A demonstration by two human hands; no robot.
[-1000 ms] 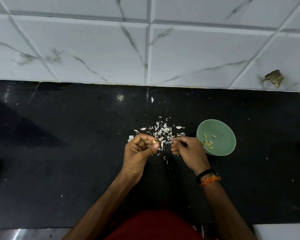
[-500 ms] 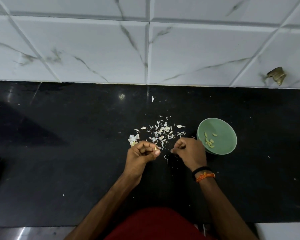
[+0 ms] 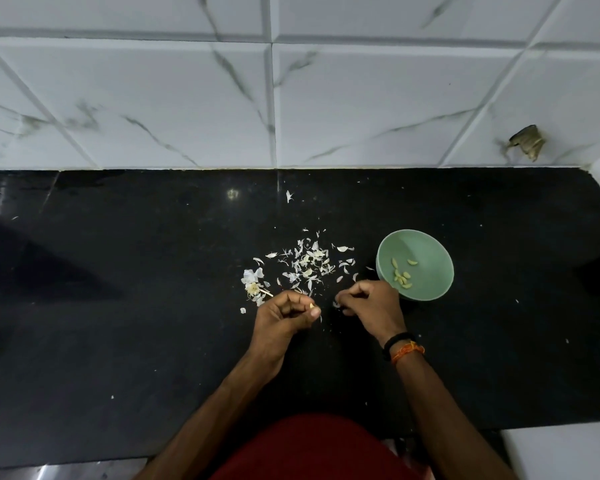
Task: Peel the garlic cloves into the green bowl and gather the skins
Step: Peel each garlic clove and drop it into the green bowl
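- Peeling is judged well under way: several peeled cloves (image 3: 401, 276) are seen lying in the green bowl (image 3: 430, 296), which stands on the black counter (image 3: 118, 341) just beside the right hand (image 3: 371, 306)
- One garlic clove (image 3: 312, 305) is pinched at the fingertips of the left hand (image 3: 284, 315), apparently not yet dropped in
- The right hand is curled, a skin scrap seemingly pinched; this cannot be told for sure
- Loose skins (image 3: 307, 263) are left scattered beyond both hands, ungathered, with the bulb remnant (image 3: 253, 284) at their left edge
- Gathering is judged not yet begun
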